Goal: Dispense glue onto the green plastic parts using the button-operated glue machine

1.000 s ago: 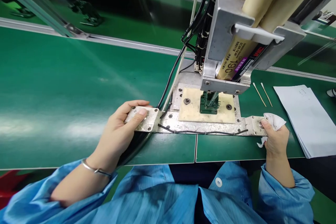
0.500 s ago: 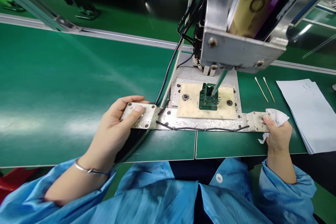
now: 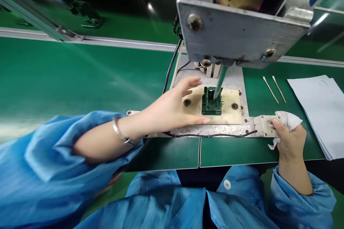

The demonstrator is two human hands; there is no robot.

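Observation:
My left hand (image 3: 173,109) reaches over the cream fixture plate (image 3: 231,114), fingers spread and empty, its thumb lying just left of the small dark green part (image 3: 211,103) seated in the plate. A dispenser nozzle (image 3: 219,83) points down onto that part from the metal dispensing head (image 3: 236,32) above. At the right end of the metal base bar (image 3: 262,126), my right hand (image 3: 290,141) is closed on a crumpled white wipe (image 3: 291,120), thumb pressing a round button on the bar.
Two cotton swabs (image 3: 274,88) lie right of the fixture. A stack of white paper (image 3: 321,109) sits at the far right. Black cables (image 3: 170,68) run back from the fixture. An aluminium rail (image 3: 107,42) crosses the green bench behind.
My left hand has left the bar's left end and moved right over the cream plate toward the green part. The camera has moved closer under the dispensing head. The right hand stays put.

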